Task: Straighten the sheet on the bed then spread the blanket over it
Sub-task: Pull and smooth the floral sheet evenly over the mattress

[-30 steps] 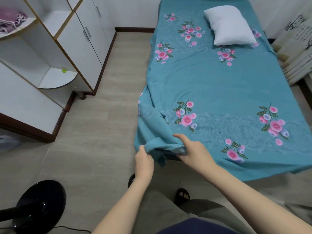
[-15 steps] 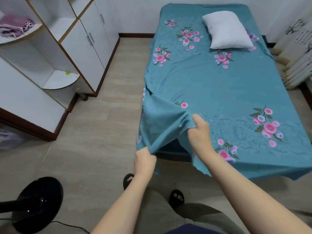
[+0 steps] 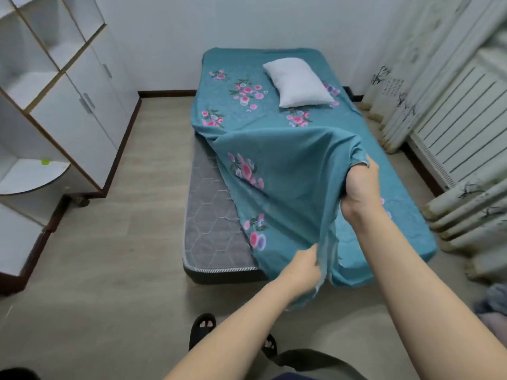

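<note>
Hidden or cut off: fingertips of left hand [image 3: 301,270], buried in the hanging edge of the teal flowered sheet [image 3: 288,171] and pinching it; fingers of right hand [image 3: 360,187], curled round a bunched corner of the same sheet and mostly covered by cloth. Near right part of the bed concealed under draped fabric. Grey-blue heap of fabric [image 3: 493,303] cropped by the right frame edge; cannot tell whether blanket. Dark shape [image 3: 13,374] at lower left corner cropped, not identifiable. One black slipper [image 3: 202,327] in plain view, the other half hidden behind the left forearm.

Sheet: far half flat on the bed beneath a white pillow [image 3: 297,82]; near left part raised off the bed between the two hands, right hand high, left hand low near the foot edge. Lays bare the grey quilted mattress [image 3: 214,223] along the near left side.

Room: pale wood-look floor [image 3: 115,256]; white cupboard [image 3: 82,113] with open shelves at left, small green object [image 3: 44,162] on a curved shelf; plain white wall behind; printed curtain [image 3: 406,86] and white radiator [image 3: 461,119] at right, beside the bed.
</note>
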`<control>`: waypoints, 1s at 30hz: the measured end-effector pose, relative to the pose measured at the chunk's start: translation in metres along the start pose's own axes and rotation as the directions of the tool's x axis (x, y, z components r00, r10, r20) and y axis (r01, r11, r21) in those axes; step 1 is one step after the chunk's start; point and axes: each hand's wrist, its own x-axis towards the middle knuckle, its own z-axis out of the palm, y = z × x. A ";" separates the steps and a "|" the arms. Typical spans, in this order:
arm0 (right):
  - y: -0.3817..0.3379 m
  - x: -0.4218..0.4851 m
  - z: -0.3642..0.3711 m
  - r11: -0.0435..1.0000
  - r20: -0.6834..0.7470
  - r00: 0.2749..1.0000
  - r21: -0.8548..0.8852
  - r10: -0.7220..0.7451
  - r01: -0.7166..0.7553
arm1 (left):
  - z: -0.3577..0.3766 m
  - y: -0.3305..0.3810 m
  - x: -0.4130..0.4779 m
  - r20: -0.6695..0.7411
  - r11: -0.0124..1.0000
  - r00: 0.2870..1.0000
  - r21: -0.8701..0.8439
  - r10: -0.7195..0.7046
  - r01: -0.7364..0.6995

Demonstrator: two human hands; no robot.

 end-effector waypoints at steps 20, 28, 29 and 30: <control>0.151 -0.128 0.078 0.826 0.696 0.557 -0.562 0.452 0.032 | -0.235 -0.080 -0.025 -0.287 0.746 0.792 -0.599 -0.538 0.290; 0.269 -0.195 0.105 0.635 0.605 0.378 -0.771 0.701 0.057 | -0.254 -0.263 -0.072 -0.601 0.691 0.386 -0.435 -0.700 0.577; 0.281 -0.200 0.108 0.612 0.604 0.352 -0.784 0.715 0.102 | -0.253 -0.284 -0.077 -0.594 0.672 0.364 -0.455 -0.718 0.584; 0.293 -0.205 0.110 0.587 0.605 0.326 -0.793 0.727 0.163 | -0.253 -0.303 -0.081 -0.582 0.652 0.345 -0.475 -0.736 0.591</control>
